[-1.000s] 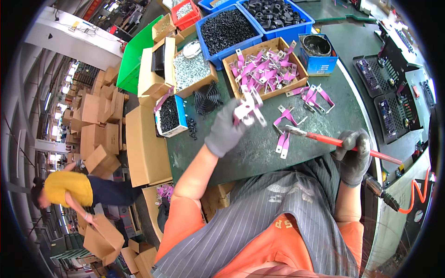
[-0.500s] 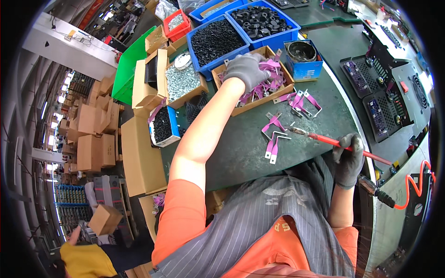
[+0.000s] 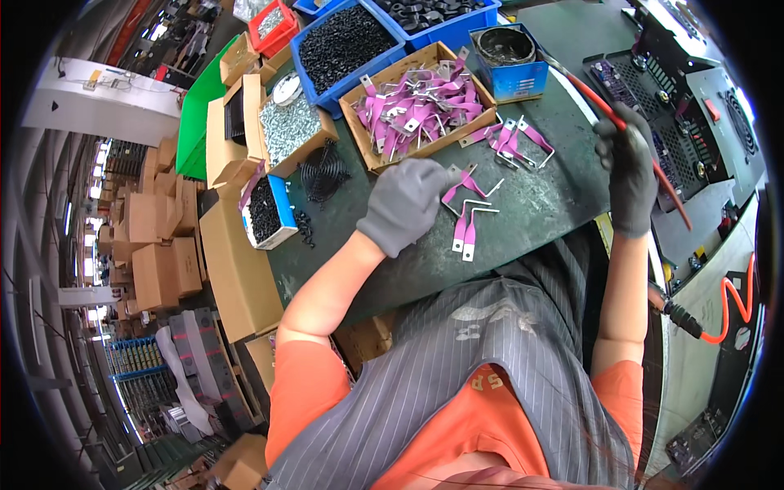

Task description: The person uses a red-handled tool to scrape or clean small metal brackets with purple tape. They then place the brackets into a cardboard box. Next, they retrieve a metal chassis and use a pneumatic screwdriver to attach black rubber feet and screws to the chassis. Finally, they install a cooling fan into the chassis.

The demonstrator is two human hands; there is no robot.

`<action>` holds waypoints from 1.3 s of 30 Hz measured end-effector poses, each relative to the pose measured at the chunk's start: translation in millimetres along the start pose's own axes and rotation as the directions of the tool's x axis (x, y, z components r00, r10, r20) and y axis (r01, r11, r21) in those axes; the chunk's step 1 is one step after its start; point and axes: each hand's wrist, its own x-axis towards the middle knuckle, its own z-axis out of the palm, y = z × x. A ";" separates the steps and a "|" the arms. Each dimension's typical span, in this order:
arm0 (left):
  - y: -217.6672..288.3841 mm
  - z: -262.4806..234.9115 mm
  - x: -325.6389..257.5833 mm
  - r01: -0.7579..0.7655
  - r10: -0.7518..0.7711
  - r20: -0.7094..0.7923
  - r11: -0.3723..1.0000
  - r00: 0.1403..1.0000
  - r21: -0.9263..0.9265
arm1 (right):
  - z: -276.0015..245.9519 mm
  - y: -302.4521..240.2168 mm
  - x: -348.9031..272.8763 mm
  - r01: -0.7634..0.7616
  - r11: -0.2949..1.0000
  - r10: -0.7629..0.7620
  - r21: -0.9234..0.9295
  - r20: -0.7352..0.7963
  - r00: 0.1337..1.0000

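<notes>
I'm wanting steady control, so my right hand [image 3: 633, 171] is firmly gripping the red-handled brush [image 3: 592, 98]; my left hand [image 3: 403, 204], half-curled, is resting beside purple brackets [image 3: 461, 227] on the bench [image 3: 535, 220], its hold unclear.

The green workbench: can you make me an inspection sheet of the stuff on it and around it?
Surface: dark green tabletop, scuffed.
Job's things: pink brackets, some loose, more heaped in a cardboard box.
Clutter: blue bin of small black parts; round black wire guard.
Left grip: gray-gloved, at the loose pink brackets; unclear whether it holds one.
Right grip: gray-gloved, closed around a red-handled tool, far end near a blue box.
Cables: orange coiled line, right.
Surroundings: stacked cardboard cartons, left.
</notes>
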 end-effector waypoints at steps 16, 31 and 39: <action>-11.2 -0.2 -32.3 -0.216 0.211 -0.129 0.976 0.969 -0.020 | 63.9 23.4 92.1 0.036 0.968 0.001 -0.248 0.145 0.989; 22.2 16.9 -104.5 0.300 -0.594 0.166 0.134 0.787 -0.945 | 22.3 55.7 99.4 -0.305 0.815 0.296 0.492 0.100 0.950; 32.5 4.8 -91.9 0.236 -0.604 0.012 0.294 0.797 -0.926 | 23.5 25.7 15.8 -0.409 0.621 0.269 0.669 0.308 0.913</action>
